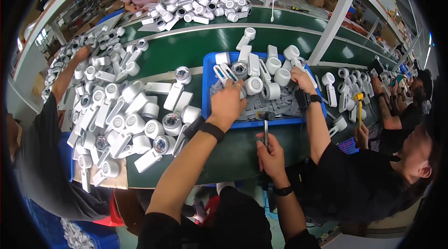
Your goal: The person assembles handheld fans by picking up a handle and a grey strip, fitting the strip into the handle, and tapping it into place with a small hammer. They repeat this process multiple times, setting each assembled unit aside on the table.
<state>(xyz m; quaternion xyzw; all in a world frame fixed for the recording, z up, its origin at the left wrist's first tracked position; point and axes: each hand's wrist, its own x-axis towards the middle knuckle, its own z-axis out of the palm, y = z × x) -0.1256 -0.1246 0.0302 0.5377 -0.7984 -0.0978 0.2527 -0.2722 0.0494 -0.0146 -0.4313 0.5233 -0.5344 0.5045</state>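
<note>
My left hand (227,103) reaches into a blue plastic bin (280,122). Its fingers are closed round the lower end of a white handheld fan casing (226,73); the palm hides part of the grip. Around it lie more white fan bodies, such as one with a round slotted grille (254,85), over many small grey plastic strips (252,110). At the bin's near side, my right hand (272,158) is wrapped round the handle of a hammer (266,116). The hammer stands upright, its dark head by the bin's front rim.
A large heap of white fans (135,120) covers the bench at left. Another person's hand (302,80) is in the bin's right side; that person also holds a yellow mallet (358,96). A co-worker's arm (70,71) reaches over the left heap. A metal post (337,15) rises behind the bin.
</note>
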